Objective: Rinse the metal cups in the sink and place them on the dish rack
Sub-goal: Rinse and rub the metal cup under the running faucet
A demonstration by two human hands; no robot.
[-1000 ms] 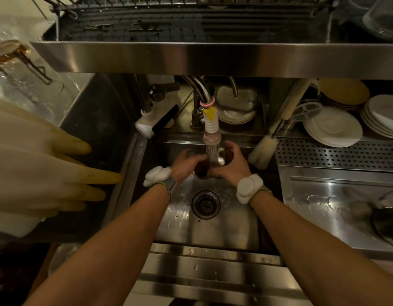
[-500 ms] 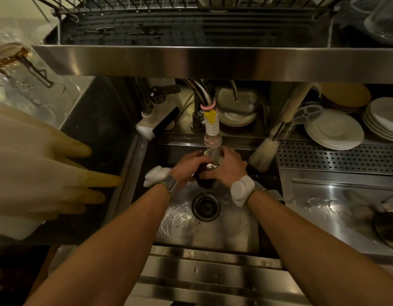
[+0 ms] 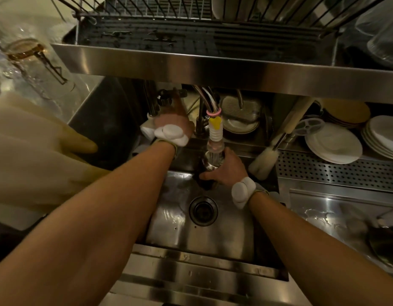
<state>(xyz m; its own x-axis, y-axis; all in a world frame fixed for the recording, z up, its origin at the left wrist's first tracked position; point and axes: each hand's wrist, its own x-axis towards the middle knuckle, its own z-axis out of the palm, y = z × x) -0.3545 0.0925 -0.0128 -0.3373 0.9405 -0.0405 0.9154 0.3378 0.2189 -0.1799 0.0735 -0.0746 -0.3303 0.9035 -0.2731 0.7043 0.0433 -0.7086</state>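
Hanging at nine o'clock of the view, one pale rubber glove [image 3: 43, 151] is blurred and cut off by the edge; its finger count is unclear. One left hand [image 3: 173, 122] reaches to eleven o'clock of the drain [image 3: 203, 210], its fingers at a dark tap lever [image 3: 169, 96]; motion blur hides whether they clasp it. One ribbed faucet nozzle [image 3: 215, 133] points down into one metal cup [image 3: 212, 163], held over the sink [image 3: 224, 237] at twelve o'clock of the drain. One right hand [image 3: 229, 171] wraps the cup's side, fingers curled tight around it and covering its lower body. One bottle brush [image 3: 266, 159] leans at two o'clock. Three piles of plates [image 3: 333, 143] sit at three o'clock, the farthest cut off. The dish rack [image 3: 169, 9] spans twelve o'clock above, only its lower wires in view.
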